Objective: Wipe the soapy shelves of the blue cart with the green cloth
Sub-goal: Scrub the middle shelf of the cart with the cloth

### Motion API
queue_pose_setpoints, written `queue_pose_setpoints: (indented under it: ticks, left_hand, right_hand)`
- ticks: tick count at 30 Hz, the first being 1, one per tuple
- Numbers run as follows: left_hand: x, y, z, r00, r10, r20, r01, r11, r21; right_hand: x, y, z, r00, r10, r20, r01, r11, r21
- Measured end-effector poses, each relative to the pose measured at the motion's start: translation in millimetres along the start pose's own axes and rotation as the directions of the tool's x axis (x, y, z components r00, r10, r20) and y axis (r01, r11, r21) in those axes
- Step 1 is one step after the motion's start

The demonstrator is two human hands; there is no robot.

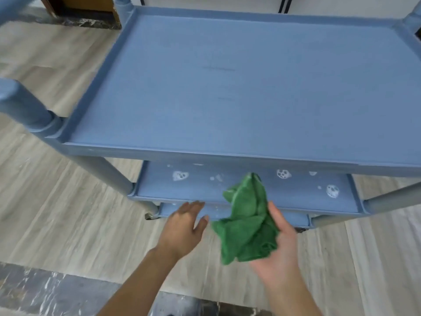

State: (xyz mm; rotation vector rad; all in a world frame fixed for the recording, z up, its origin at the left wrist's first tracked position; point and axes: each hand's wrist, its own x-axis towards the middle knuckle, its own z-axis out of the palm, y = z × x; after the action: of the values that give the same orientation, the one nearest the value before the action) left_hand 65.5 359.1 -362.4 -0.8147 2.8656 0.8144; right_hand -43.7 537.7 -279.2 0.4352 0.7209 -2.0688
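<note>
Right hand (279,245) grips the bunched green cloth (247,221) before the soap-spotted middle shelf (296,192) of the blue cart (227,87). Left hand (185,226) spread, empty, beside it.

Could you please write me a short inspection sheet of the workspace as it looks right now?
Surface: top shelf of the blue cart looks free of foam; middle shelf carries white soap patches.
Job's things: green cloth, bunched, held in front of the middle shelf.
Clutter: nothing seen.
Grippers: right hand has the cloth in its grip; left hand open, empty, fingers spread near the shelf edge.
Cables: nothing seen.
Surroundings: pale wood-look floor; caster under the cart's corner.
</note>
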Motion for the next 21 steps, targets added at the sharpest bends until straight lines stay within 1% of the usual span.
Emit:
queue_pose_setpoints:
  ticks: [1,2,3,4,5,6,8,10,11,12,13,14,15,16,17,18,19,20,21]
  left_hand:
    - [8.3,12.8,13.3,1.000,-0.015,-0.021,0.015,1.000,-0.002]
    - [30.1,25.6,13.4,0.998,-0.024,-0.055,0.027,0.998,0.057]
    - [48.1,36.1,28.5,0.998,0.021,-0.059,-0.016,0.996,0.089]
    - [56.5,42.8,46.7,1.000,0.015,-0.010,-0.014,0.991,0.130]
    - [65.5,48.1,57.3,0.999,0.035,-0.028,-0.029,0.984,0.177]
    - [78.9,52.0,75.4,0.999,0.045,-0.028,-0.039,0.978,0.205]
    - [100.9,68.6,100.2,0.995,0.084,-0.044,-0.069,0.957,0.281]
    - [118.7,84.6,124.8,0.987,0.144,-0.074,-0.116,0.948,0.296]
    - [129.4,92.1,136.7,0.984,0.162,-0.068,-0.135,0.946,0.294]
    - [139.5,98.9,146.3,0.980,0.182,-0.076,-0.151,0.942,0.300]
    - [152.5,104.3,156.4,0.971,0.222,-0.092,-0.184,0.932,0.312]
    - [163.2,107.7,164.0,0.961,0.255,-0.109,-0.208,0.923,0.325]
    - [173.2,110.7,171.4,0.953,0.283,-0.110,-0.231,0.912,0.340]
    - [183.0,115.0,179.3,0.947,0.302,-0.106,-0.248,0.902,0.352]
    - [189.1,116.5,187.3,0.941,0.320,-0.114,-0.260,0.895,0.362]
    - [195.3,119.1,197.3,0.928,0.351,-0.128,-0.283,0.883,0.374]
    - [200.2,120.3,203.8,0.922,0.364,-0.130,-0.289,0.873,0.392]
    - [202.7,121.3,208.5,0.919,0.370,-0.136,-0.289,0.868,0.404]
    - [205.8,124.1,214.3,0.912,0.381,-0.151,-0.292,0.862,0.414]
  right_hand:
    - [6.2,-24.4,-20.2,0.999,-0.044,0.012,0.044,0.999,0.011]
    - [9.1,-52.0,-39.9,0.996,-0.083,-0.031,0.082,0.996,-0.038]
    - [16.6,-81.6,-64.1,0.992,-0.110,-0.065,0.105,0.992,-0.070]
    - [24.7,-106.7,-84.1,0.984,-0.144,-0.109,0.130,0.984,-0.120]
    - [35.0,-130.4,-101.0,0.972,-0.187,-0.144,0.162,0.972,-0.170]
    - [45.2,-152.7,-117.8,0.961,-0.240,-0.140,0.204,0.952,-0.230]
    - [67.2,-198.6,-138.3,0.917,-0.363,-0.164,0.270,0.870,-0.412]
    - [88.9,-241.4,-153.6,0.860,-0.490,-0.145,0.324,0.742,-0.588]
    - [98.2,-259.9,-160.6,0.828,-0.551,-0.106,0.349,0.654,-0.671]
    - [109.1,-275.9,-173.2,0.795,-0.604,-0.061,0.340,0.526,-0.779]
    - [120.8,-287.6,-187.4,0.750,-0.661,-0.018,0.278,0.340,-0.899]
    - [130.0,-294.1,-198.0,0.721,-0.691,0.037,0.155,0.109,-0.982]
    - [139.0,-296.1,-208.3,0.705,-0.705,0.072,0.008,-0.093,-0.996]
    - [148.5,-296.4,-222.1,0.720,-0.687,0.101,-0.104,-0.251,-0.962]
    - [157.5,-293.5,-235.5,0.763,-0.635,0.121,-0.189,-0.398,-0.898]
    - [164.2,-289.4,-248.7,0.795,-0.584,0.166,-0.235,-0.548,-0.803]
    - [171.1,-285.8,-260.6,0.808,-0.535,0.248,-0.250,-0.692,-0.677]
    - [176.8,-283.6,-270.0,0.801,-0.497,0.335,-0.259,-0.791,-0.554]
    - [180.2,-284.3,-278.1,0.765,-0.499,0.407,-0.280,-0.827,-0.487]
